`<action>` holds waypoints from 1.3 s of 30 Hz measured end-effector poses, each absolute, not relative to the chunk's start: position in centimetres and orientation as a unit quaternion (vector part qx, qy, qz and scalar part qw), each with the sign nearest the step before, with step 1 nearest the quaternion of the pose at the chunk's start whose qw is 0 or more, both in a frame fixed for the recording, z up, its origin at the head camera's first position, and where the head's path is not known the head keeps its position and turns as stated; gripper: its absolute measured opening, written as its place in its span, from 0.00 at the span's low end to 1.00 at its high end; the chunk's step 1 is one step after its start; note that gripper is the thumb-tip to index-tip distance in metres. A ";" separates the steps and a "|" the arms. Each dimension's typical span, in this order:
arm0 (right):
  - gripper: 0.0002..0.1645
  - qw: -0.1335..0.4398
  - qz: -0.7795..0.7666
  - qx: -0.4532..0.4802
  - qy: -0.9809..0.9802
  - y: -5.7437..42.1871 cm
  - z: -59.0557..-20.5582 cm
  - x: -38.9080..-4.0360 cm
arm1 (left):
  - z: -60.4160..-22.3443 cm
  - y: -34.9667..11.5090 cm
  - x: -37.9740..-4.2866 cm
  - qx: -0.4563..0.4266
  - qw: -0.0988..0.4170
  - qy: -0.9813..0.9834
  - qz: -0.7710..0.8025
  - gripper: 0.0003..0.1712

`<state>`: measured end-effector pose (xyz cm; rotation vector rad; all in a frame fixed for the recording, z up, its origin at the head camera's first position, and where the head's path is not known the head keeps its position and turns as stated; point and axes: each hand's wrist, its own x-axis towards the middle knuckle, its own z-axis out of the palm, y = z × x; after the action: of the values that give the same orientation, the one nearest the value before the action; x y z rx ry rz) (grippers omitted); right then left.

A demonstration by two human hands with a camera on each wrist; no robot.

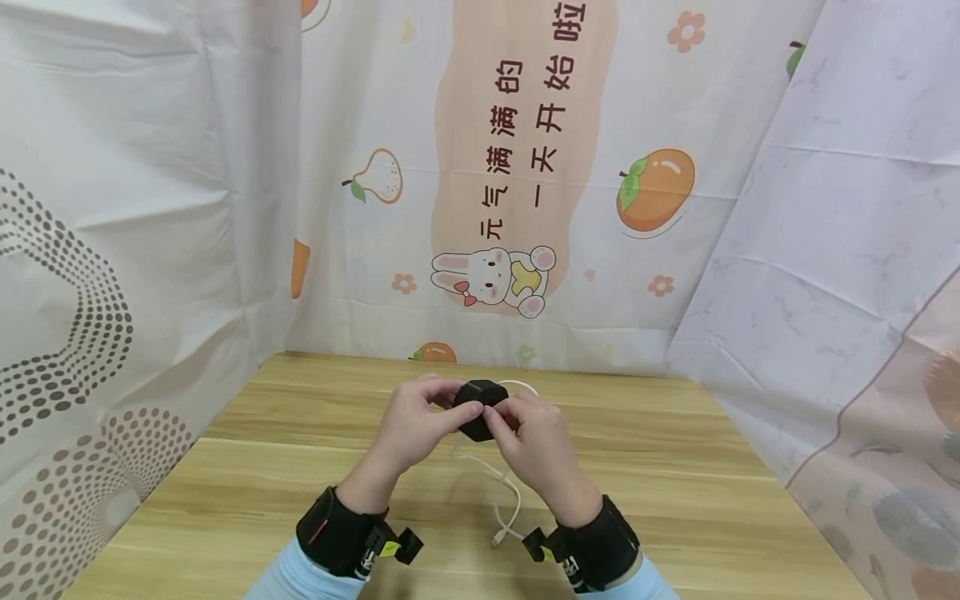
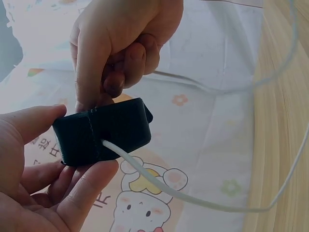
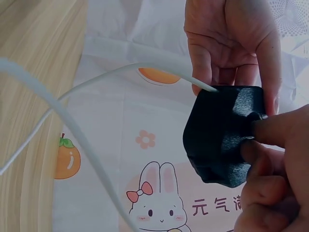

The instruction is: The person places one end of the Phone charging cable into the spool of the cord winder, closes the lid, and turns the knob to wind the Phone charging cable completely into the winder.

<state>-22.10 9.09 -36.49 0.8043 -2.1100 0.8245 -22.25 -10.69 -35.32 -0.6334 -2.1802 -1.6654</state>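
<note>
Two blue sleeves [image 1: 307,575], two black wristbands [image 1: 339,533], two hands [image 1: 411,423] [image 1: 538,433] gripping one black box [image 2: 118,123], one white cable [image 2: 166,190].

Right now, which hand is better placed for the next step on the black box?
Probably the right hand: its fingertips pinch at one face of the black box, apart from where the white cable exits, while the left hand grips the box and could steady it.

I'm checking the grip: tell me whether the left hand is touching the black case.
Touching: the left wrist view shows the left hand gripping the black case, fingertips against it.
</note>
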 end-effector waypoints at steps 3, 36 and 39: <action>0.10 0.360 0.307 0.315 -0.823 9.1 -36.4 -22.0 | -35.4 -10.8 -22.4 -0.220 0.156 -0.765 -0.585 0.11; 0.11 0.428 0.289 0.388 -0.763 12.6 -32.0 -19.6 | -35.9 -12.4 -23.9 -0.176 0.071 -0.743 -0.642 0.13; 0.11 0.423 0.270 0.396 -0.769 12.2 -32.2 -19.5 | -35.9 -12.3 -23.9 -0.182 0.067 -0.743 -0.640 0.14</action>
<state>-19.48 12.18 -32.19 0.9913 -1.9258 0.6760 -23.89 -12.28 -35.92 -0.5492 -2.2416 -1.9297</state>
